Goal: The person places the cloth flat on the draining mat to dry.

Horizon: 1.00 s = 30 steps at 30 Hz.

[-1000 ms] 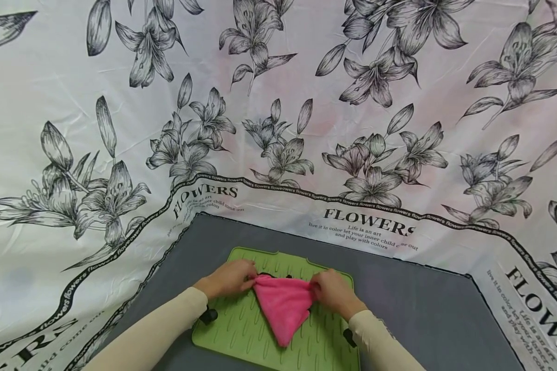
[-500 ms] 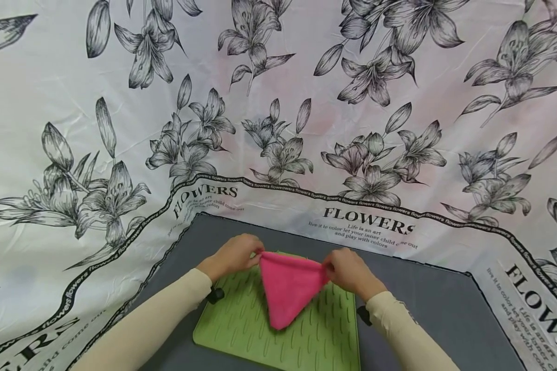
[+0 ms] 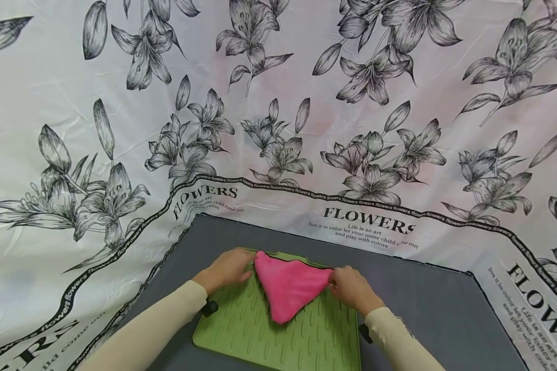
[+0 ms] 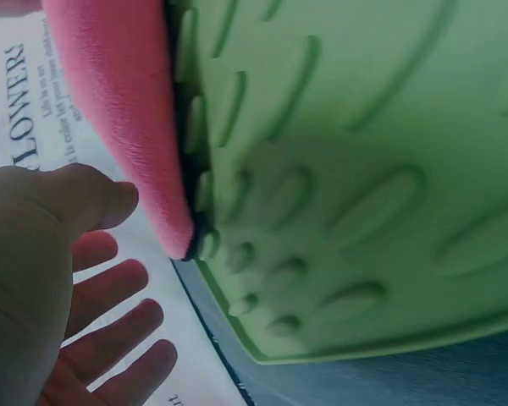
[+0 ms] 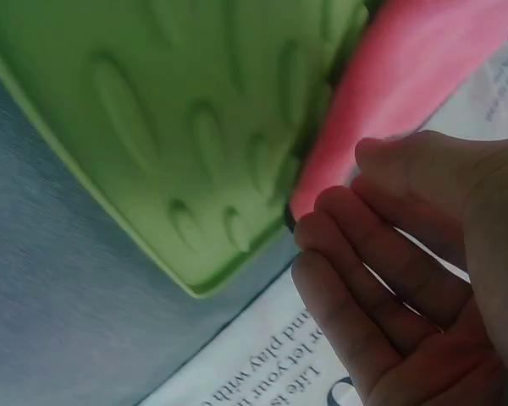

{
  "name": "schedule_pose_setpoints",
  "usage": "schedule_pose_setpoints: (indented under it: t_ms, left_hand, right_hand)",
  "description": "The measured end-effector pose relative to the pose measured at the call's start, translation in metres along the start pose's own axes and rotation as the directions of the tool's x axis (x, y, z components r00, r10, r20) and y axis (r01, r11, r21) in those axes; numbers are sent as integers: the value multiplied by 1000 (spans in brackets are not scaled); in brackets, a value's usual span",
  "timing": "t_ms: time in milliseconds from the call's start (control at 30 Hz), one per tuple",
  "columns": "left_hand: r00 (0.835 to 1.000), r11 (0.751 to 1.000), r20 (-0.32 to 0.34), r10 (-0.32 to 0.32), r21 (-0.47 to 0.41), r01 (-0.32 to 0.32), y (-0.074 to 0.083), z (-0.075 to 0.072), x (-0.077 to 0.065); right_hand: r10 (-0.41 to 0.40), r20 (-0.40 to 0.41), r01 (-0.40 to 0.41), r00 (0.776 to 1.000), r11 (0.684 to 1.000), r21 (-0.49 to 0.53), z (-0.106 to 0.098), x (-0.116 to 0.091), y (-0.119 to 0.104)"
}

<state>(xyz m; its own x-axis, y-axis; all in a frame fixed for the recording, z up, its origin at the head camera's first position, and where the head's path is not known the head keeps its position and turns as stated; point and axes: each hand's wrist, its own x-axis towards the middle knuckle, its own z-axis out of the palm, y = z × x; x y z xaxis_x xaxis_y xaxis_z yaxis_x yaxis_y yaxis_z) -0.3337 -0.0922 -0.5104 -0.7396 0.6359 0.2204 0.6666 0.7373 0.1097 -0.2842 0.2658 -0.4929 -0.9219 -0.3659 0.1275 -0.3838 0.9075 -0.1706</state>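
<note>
Largest of all, we see white, faintly creased sheeting (image 3: pixel 297 77) with a slight sheen, printed with black line-drawn lilies and a band of "FLOWERS" lettering, standing around a flat, dark grey bench (image 3: pixel 427 299). On the bench lies a lime-green, roughly rectangular moulded mat (image 3: pixel 241 330), its surface covered in slanting raised oblong ridges and edged by a low rim. Across it reach two close-fitting cream sleeves (image 3: pixel 158 324). Between them, over the far part of the mat, we find a bright pink triangular piece of fabric (image 3: pixel 290 288), short-napped and plush, softly rumpled, its corners blunt, with a thin dark edging; its broad side lies away from the person and one corner points toward them. The left hand (image 3: pixel 229 268) is released, its fingers spread just beside one far corner. The right hand (image 3: pixel 353 288) is loose, thumb apart from gently bent fingers, at the other far corner; we cannot tell whether the fingertips touch it. Smallest are black pieces (image 3: pixel 209 308) at the wrists.
</note>
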Motion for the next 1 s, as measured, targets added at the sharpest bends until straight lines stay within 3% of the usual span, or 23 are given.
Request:
schedule_pose_setpoints:
  t_ms: [267, 467, 667, 833, 1000]
  left_hand:
    - [996, 1000, 91, 4, -15, -2, -3, 4, -11]
    - [989, 999, 145, 37, -29, -33, 5, 3, -14]
    - [977, 990, 161, 138, -59, -130, 14, 5, -16]
    - [961, 972, 155, 228, -90, -216, 22, 10, -14]
    - [955, 960, 140, 260, -144, -240, 32, 10, -10]
  right_hand:
    - [-157, -45, 158, 987, 987, 7, 12, -15, -9]
    - [-210, -40, 211, 977, 978, 4, 21, -18, -20]
    - [-241, -70, 244, 968, 969, 43, 25, -19, -31]
    - [-248, -23, 249, 969, 964, 91, 31, -17, -41]
    - [-272, -4, 270, 962, 952, 145, 34, -13, -51]
